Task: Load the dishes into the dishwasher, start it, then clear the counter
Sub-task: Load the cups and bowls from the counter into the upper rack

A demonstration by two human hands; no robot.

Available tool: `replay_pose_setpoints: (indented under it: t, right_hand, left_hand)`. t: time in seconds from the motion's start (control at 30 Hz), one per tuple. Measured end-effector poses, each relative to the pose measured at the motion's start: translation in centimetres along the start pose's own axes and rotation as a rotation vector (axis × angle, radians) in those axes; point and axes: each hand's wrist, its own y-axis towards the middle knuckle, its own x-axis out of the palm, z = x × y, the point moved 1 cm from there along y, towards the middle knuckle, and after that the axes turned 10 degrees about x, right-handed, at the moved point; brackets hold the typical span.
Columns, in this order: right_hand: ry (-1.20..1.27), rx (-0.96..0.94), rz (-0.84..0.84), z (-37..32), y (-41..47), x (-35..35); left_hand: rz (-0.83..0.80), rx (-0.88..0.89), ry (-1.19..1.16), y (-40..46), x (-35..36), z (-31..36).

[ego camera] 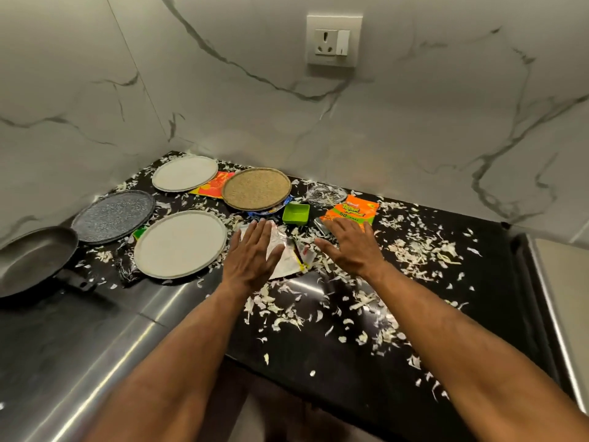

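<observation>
On the black counter (344,355) lie two white plates (180,244) (185,173), a speckled grey plate (113,216) and a brown plate (256,188). A dark frying pan (33,258) sits at the far left. A small green square bowl (296,213) stands behind my hands, with a clear glass dish (325,194) beyond it. My left hand (251,255) hovers flat, fingers straight, over a crumpled silvery wrapper (287,256). My right hand (349,242) is spread flat beside it, holding nothing.
Shredded white scraps (420,253) litter the whole counter. An orange snack packet (350,212) lies behind my right hand, a red-orange packet (213,186) under the plates, a dark bag (126,269) under the near white plate. Marble walls enclose the corner; a steel edge (548,317) runs at right.
</observation>
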Motion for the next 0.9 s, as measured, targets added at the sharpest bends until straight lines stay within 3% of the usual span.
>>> replay_pose_setpoints:
  t: [0.33, 0.57, 0.9]
  right_hand:
    - [-0.05, 0.01, -0.091, -0.4, 8.3, 2.1]
    - [-0.237, -0.127, -0.1, -1.7, 12.4, 3.4]
    - [-0.235, -0.141, -0.142, -2.1, 14.4, 5.1]
  left_hand:
    - [-0.07, 0.065, -0.029, 7.9, 3.5, -4.7]
    - [-0.073, 0.388, 0.017, 13.0, 5.4, -7.1]
    - [-0.071, 0.541, -0.055, 15.6, 7.6, -8.3]
